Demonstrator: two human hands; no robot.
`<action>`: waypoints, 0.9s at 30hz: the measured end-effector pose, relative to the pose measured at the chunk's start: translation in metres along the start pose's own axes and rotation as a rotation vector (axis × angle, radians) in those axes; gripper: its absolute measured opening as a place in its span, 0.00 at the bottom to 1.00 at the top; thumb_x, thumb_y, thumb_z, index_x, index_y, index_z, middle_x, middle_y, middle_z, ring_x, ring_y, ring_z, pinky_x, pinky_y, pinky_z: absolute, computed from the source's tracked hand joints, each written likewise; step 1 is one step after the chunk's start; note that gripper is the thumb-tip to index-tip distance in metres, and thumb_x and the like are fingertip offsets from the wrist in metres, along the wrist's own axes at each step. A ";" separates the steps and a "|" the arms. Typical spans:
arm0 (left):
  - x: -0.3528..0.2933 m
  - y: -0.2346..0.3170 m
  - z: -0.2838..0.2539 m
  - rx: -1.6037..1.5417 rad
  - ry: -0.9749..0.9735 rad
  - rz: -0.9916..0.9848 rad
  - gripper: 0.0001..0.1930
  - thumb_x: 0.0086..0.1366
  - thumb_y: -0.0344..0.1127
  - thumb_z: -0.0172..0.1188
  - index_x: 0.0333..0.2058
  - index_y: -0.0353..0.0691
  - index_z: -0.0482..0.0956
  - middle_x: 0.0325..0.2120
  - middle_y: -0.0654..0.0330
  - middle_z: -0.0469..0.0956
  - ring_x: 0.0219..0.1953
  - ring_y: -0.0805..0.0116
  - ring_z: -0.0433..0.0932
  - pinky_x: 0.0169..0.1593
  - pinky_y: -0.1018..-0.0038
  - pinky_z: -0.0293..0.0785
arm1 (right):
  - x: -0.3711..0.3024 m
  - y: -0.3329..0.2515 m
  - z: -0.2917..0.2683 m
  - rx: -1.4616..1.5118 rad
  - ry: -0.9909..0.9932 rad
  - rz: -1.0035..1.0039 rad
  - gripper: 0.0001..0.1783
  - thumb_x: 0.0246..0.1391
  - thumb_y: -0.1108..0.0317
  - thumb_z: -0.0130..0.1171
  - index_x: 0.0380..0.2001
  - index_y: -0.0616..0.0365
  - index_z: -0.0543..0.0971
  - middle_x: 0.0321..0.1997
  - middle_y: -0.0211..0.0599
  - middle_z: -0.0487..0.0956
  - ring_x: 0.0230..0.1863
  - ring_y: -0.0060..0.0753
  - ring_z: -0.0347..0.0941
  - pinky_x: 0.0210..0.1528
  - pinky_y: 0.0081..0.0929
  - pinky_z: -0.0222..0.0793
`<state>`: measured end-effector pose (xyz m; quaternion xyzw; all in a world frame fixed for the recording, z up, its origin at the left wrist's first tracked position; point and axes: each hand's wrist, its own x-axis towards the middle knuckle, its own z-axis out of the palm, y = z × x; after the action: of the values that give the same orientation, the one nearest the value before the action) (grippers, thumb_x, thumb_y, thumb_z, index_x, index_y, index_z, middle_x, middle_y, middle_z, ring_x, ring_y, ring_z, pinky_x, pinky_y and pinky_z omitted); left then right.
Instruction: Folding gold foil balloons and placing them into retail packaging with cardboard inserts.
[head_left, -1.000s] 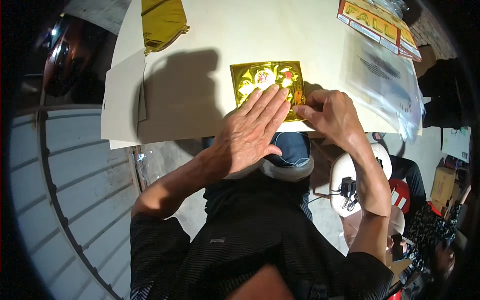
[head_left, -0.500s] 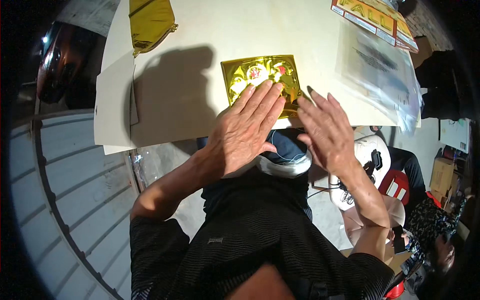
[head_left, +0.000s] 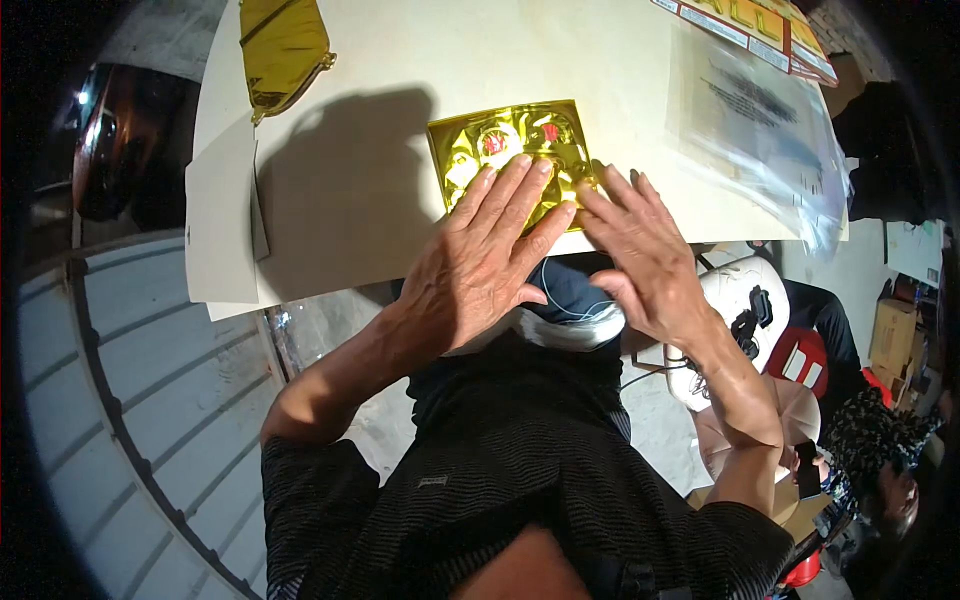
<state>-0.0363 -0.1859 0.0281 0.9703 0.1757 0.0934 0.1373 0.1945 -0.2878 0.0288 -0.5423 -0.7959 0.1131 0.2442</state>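
A shiny gold foil packet (head_left: 565, 125), square with red and white marks, lies flat at the table's near edge. My left hand (head_left: 480, 230) rests on its lower part, fingers stretched out and close side by side, holding nothing. Beside it, my right hand (head_left: 645, 250) has its fingers spread, their tips at the packet's right edge; whether they press on it I cannot tell. The packet's near left part is hidden under my left hand.
The pale table (head_left: 560, 50) carries another gold foil piece (head_left: 283, 55) at far left and grey card sheets (head_left: 222, 220) at the left edge. Clear plastic sleeves (head_left: 755, 130) and printed card (head_left: 750, 30) lie right. A white chair (head_left: 725, 300) and a seated person (head_left: 880, 440) are at right.
My right hand has come left onto the packet's right edge. My left hand stays on the packet. The view has shifted slightly.
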 end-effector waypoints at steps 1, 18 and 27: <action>0.001 0.000 0.000 -0.008 -0.001 0.005 0.55 0.43 0.54 0.75 0.70 0.41 0.63 0.72 0.38 0.53 0.74 0.41 0.54 0.75 0.49 0.50 | -0.003 0.003 0.001 0.022 0.088 0.054 0.25 0.57 0.60 0.66 0.55 0.63 0.81 0.68 0.46 0.75 0.75 0.50 0.61 0.77 0.57 0.51; -0.005 0.000 -0.002 0.155 0.008 -0.008 0.52 0.52 0.64 0.66 0.70 0.41 0.63 0.73 0.41 0.55 0.76 0.47 0.51 0.78 0.49 0.41 | 0.029 -0.011 -0.012 -0.270 0.134 -0.161 0.14 0.45 0.74 0.71 0.38 0.58 0.86 0.46 0.34 0.86 0.55 0.38 0.80 0.72 0.56 0.62; -0.008 -0.001 0.002 0.199 -0.041 -0.001 0.58 0.53 0.72 0.60 0.69 0.26 0.59 0.74 0.42 0.51 0.78 0.49 0.44 0.79 0.50 0.35 | 0.044 -0.031 -0.013 -0.562 -0.048 -0.248 0.19 0.41 0.74 0.63 0.41 0.67 0.84 0.42 0.43 0.82 0.52 0.41 0.79 0.74 0.60 0.59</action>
<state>-0.0432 -0.1884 0.0250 0.9808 0.1815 0.0555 0.0440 0.1635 -0.2606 0.0651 -0.4846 -0.8616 -0.1292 0.0777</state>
